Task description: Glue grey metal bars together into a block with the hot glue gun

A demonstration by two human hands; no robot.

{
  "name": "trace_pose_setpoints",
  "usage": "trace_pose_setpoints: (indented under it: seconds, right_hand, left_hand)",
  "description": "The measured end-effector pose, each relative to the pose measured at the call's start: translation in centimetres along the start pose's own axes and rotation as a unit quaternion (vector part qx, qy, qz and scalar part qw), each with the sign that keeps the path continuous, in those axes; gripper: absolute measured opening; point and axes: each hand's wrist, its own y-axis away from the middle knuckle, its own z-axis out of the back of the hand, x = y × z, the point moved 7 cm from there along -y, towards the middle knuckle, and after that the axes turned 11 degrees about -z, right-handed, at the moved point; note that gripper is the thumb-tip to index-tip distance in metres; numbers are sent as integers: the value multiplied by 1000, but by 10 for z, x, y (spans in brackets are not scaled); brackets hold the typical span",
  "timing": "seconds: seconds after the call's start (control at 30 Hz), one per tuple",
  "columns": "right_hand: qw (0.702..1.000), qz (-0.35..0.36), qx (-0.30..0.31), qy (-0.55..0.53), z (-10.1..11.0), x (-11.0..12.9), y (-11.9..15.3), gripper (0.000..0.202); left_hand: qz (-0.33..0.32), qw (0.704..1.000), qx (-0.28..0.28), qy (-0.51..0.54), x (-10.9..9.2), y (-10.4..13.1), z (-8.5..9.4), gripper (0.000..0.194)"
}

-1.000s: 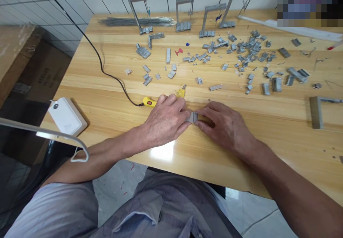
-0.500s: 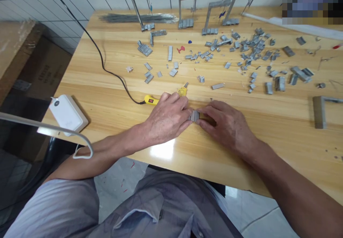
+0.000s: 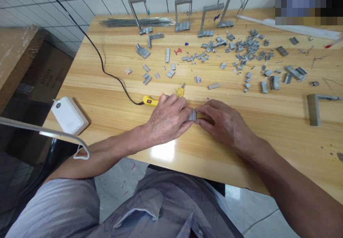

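Near the front of the wooden table, my left hand pinches one side of some short grey staple strips set side by side. From the right, the thumb and forefinger of my right hand close on the strips' other end. The fingers cover part of the strips. Just beyond my left hand lies a yellow glue gun with a red switch and a metal tip, partly hidden by the knuckles.
Loose staple pieces are scattered across the back right. Several grey frames stand along the wall beside a bundle of thin wires. A white power bank sits at left. A black cord crosses the table's left side.
The view has shifted slightly, so the table's things appear a little further left. Between my fingers the staple strips look slightly turned; both hands keep their hold.
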Motion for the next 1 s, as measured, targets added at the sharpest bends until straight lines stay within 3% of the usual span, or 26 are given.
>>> trace_pose_setpoints:
  seconds: [0.3, 0.9, 1.0]
  right_hand:
    - [1000, -10, 1, 13, -2, -2, 0, 21]
    - [1000, -15, 4, 9, -4, -3, -2, 19]
    - [1000, -4, 5, 4, -2, -2, -1, 21]
  left_hand:
    - [-7, 1000, -24, -4, -3, 0, -1, 24]
    - [-2, 1000, 3, 16, -2, 1, -5, 24]
    - [11, 1000, -11, 15, 0, 4, -1, 33]
